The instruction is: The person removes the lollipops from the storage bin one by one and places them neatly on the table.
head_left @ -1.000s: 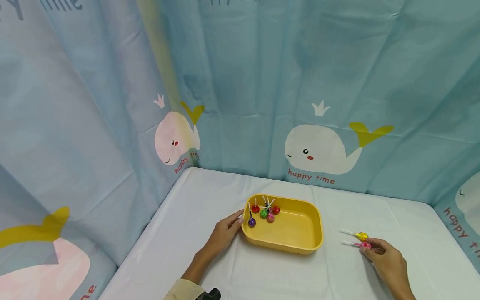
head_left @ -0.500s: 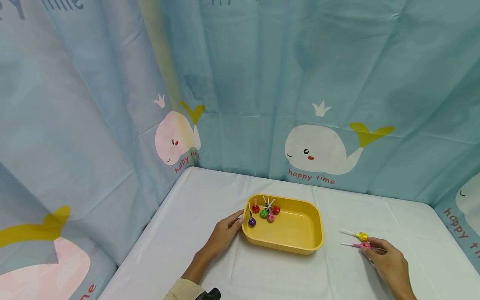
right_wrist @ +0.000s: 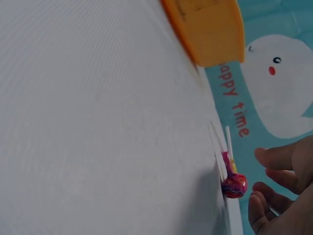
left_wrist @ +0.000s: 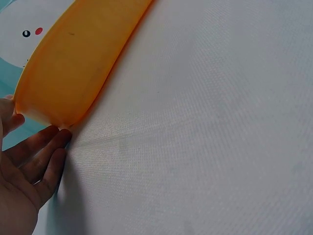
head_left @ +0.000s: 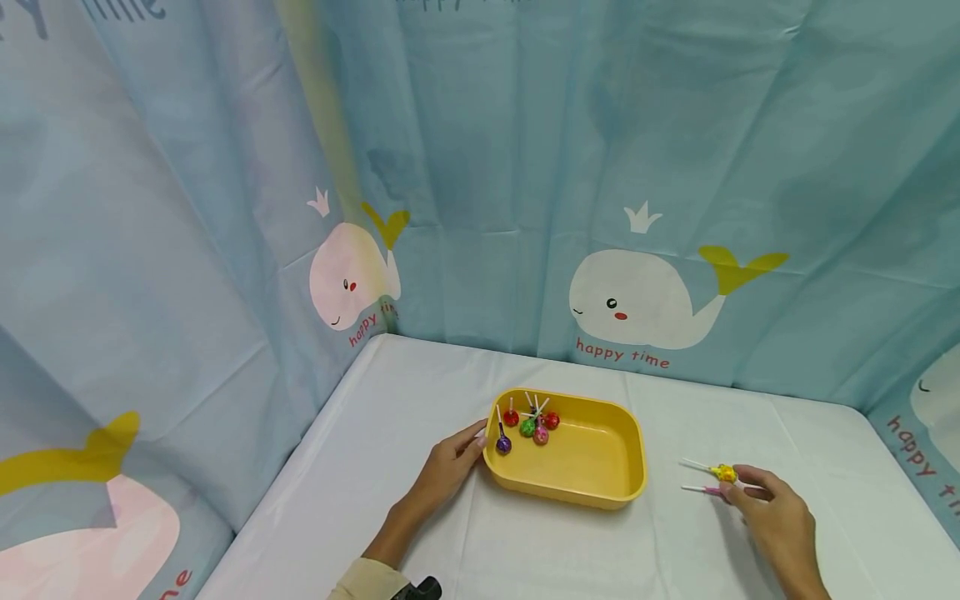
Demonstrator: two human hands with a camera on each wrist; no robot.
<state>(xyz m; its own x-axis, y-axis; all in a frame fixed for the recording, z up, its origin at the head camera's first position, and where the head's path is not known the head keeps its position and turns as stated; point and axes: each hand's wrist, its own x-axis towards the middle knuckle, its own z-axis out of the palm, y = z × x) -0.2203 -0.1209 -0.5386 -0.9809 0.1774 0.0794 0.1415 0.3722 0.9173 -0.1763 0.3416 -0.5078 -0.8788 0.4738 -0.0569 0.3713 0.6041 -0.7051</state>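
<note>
My left hand [head_left: 444, 468] rests at the left end of a yellow plastic tray [head_left: 592, 460]. In the left wrist view its fingertips [left_wrist: 61, 139] touch the tray's outer wall and rim. On the cloth right of the tray lie two lollipops side by side, a yellow lollipop [head_left: 724, 473] behind a pink lollipop [head_left: 710, 490]. My right hand [head_left: 780, 512] hovers over their candy ends, thumb and fingers apart. The right wrist view shows a gap between these fingers and the pink lollipop's head [right_wrist: 234, 186], which mostly hides the yellow one.
Several wrapped lollipops, among them a purple lollipop [head_left: 503, 443] and a green lollipop [head_left: 528, 427], sit in the tray's left part. White cloth [head_left: 570, 550] covers the table. A blue curtain [head_left: 480, 275] printed with whales stands behind and at both sides.
The right hand's thumb and fingers have shifted slightly from the pink lollipop toward the yellow one, and the thumb now covers the pink head. Left hand and tray have not moved.
</note>
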